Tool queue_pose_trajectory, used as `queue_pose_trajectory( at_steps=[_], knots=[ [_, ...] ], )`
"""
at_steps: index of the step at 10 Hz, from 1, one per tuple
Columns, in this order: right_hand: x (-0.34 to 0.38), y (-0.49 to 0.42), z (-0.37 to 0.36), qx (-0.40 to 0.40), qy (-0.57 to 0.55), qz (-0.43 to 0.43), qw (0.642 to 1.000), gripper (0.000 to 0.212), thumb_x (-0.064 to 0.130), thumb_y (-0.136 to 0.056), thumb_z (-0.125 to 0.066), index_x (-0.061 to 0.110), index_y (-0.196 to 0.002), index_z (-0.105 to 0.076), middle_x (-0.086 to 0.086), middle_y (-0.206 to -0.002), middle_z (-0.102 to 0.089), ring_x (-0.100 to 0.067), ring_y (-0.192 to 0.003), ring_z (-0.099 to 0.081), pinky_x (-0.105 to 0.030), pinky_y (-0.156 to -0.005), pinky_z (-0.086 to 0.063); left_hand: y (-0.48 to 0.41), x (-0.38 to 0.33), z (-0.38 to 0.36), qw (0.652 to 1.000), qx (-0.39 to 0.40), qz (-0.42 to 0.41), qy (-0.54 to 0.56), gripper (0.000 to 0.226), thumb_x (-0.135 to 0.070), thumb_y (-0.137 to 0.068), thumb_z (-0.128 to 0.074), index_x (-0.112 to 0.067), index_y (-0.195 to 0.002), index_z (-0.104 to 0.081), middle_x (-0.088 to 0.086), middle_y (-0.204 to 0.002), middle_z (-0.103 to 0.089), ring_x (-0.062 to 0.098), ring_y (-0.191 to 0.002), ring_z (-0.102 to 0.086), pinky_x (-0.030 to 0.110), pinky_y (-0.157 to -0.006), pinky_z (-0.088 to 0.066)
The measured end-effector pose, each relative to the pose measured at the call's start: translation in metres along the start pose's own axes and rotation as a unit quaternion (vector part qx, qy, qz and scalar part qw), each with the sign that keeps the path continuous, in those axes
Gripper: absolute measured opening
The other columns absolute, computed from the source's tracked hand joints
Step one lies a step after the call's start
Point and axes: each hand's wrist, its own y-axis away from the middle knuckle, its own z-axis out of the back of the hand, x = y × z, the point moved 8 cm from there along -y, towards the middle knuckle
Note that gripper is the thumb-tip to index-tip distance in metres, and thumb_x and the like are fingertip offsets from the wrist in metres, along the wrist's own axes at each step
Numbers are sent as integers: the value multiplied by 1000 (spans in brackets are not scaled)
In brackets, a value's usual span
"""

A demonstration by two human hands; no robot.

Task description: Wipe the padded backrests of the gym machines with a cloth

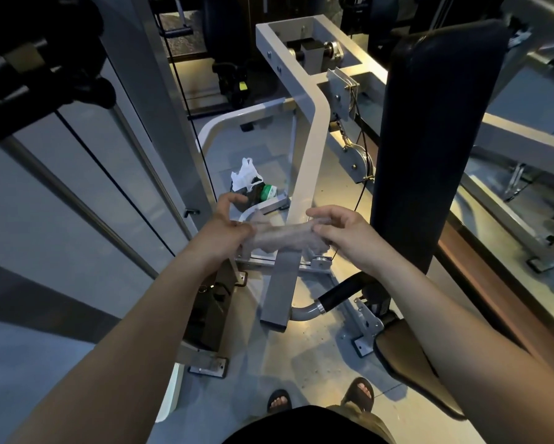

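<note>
A grey cloth (280,237) is stretched between my two hands in front of my chest. My left hand (226,227) grips its left end and my right hand (339,230) pinches its right end. Just to the right stands the tall black padded backrest (429,139) of a gym machine, upright, with its dark seat pad (407,357) below my right forearm. The cloth is not touching the backrest.
A white steel frame (311,129) rises behind the cloth. A white plastic bag (245,174) with a green bottle lies on the floor inside the frame. A black-gripped handle (336,294) sticks out by the seat. Cables and a grey column stand to the left.
</note>
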Motion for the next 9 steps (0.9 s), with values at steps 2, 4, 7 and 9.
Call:
queue_pose_trajectory(
  at_steps=[2, 4, 7, 9],
  knots=[
    [7, 16, -4, -4, 186, 33, 982, 44, 17, -91, -68, 30, -132, -59, 9, -118, -61, -6, -103, -62, -26, -89, -53, 8, -12, -16, 991, 42, -36, -125, 34, -20, -93, -66, -34, -123, -65, -14, -104, -63, 0, -82, -62, 16, -60, -45],
    [5, 15, 2, -64, 185, 61, 979, 9, 17, -87, -72, 22, -82, -65, 9, -113, -45, -5, -111, -48, -18, -92, -41, 7, -18, -12, 982, -20, -73, -170, 10, -18, -88, -64, -22, -85, -73, -3, -117, -49, 7, -101, -54, 10, -69, -41],
    [-14, 19, -12, -58, 164, -3, 985, 12, 34, -98, -58, 26, -102, -50, -3, -89, -67, -18, -76, -62, -33, -64, -47, 1, 16, -25, 997, -20, 3, -79, 14, -23, -93, -53, -26, -94, -66, -4, -83, -67, 17, -77, -64, 28, -62, -51],
    [-37, 12, -18, -58, 358, -50, 931, 35, 26, -101, -56, 19, -131, -41, 0, -89, -63, -15, -73, -59, -31, -57, -43, -8, 61, -40, 990, -35, 67, -120, 24, -21, -96, -58, -22, -119, -53, 8, -104, -67, 24, -83, -65, 27, -58, -49]
  ],
)
